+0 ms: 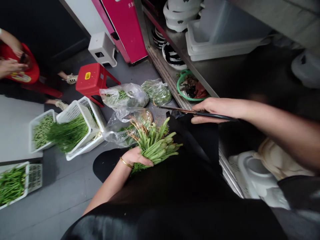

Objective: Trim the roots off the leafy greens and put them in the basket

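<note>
My left hand (137, 156) is closed round a thick bunch of green vegetable stalks (157, 141), root ends pointing up and away, held over my dark lap. A gold bracelet circles that wrist. My right hand (212, 108) is wrapped round the black handle of a long thin knife (175, 109), whose blade points left above the bunch, not touching it.
Clear plastic bags of greens (125, 96) lie on the grey floor ahead. White baskets of greens (75, 130) stand to the left, another at the lower left (17, 181). A red stool (93, 80) and a white stool (103, 48) stand beyond. Another person in red (17, 65) sits far left. A steel shelf with tubs (220, 43) is on the right.
</note>
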The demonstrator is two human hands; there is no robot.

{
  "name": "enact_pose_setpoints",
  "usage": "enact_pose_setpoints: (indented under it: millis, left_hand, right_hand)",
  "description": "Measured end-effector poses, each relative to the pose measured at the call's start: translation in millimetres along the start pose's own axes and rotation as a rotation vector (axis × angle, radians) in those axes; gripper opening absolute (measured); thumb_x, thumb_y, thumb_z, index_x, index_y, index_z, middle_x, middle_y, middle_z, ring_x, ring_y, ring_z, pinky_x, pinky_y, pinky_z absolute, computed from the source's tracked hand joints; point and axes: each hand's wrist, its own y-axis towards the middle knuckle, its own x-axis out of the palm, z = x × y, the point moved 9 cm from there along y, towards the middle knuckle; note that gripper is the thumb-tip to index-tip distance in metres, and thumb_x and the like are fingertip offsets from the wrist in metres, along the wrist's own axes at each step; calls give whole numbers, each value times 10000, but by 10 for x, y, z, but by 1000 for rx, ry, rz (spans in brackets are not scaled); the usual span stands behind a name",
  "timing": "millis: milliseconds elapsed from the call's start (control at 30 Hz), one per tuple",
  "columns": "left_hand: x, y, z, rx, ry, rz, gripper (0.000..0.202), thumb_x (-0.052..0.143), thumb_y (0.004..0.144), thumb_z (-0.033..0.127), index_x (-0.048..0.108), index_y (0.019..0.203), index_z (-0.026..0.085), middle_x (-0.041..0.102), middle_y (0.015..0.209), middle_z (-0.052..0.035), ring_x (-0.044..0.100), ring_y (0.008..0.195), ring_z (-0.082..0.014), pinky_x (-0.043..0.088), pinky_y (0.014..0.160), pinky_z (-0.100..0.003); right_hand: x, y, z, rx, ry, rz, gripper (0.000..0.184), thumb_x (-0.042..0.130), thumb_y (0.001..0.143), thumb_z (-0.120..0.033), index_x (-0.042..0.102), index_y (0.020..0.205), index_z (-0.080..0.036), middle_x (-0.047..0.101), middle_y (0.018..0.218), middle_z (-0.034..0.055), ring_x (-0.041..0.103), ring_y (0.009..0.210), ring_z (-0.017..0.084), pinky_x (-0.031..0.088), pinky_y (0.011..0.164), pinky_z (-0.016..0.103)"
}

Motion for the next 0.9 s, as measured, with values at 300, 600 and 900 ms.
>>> enact_pose_setpoints:
  millis: [300, 600, 900]
  left_hand:
    - [-123, 29, 2, -66, -175, 330, 446, 812, 525, 241, 677, 932, 117, 710, 969, -108, 641, 921, -277, 477, 882, -394]
    - [-165, -53, -160, -16, -295, 420, 579, 796, 559, 483, 681, 1026, 162, 681, 1138, -95, 559, 1147, -306, 367, 1050, -421]
    - [-262, -158, -419, -84, -544, 619, 644, 671, 604, 670, 695, 1031, 188, 544, 1337, -58, 314, 1361, -292, 200, 1161, -397]
  right_hand:
    - [591, -133, -455, 166, -502, -81, 552, 322, 858, -652, 524, 985, -155, 666, 672, 95, 651, 636, 258, 317, 511, 287]
    - [678, -35, -512, 141, -525, -114, 555, 273, 891, -620, 546, 987, -145, 681, 692, 125, 670, 709, 300, 335, 528, 315]
    - [892, -62, -297, 210, -427, -122, 529, 254, 888, -642, 546, 907, -200, 679, 710, 85, 665, 711, 264, 272, 513, 288]
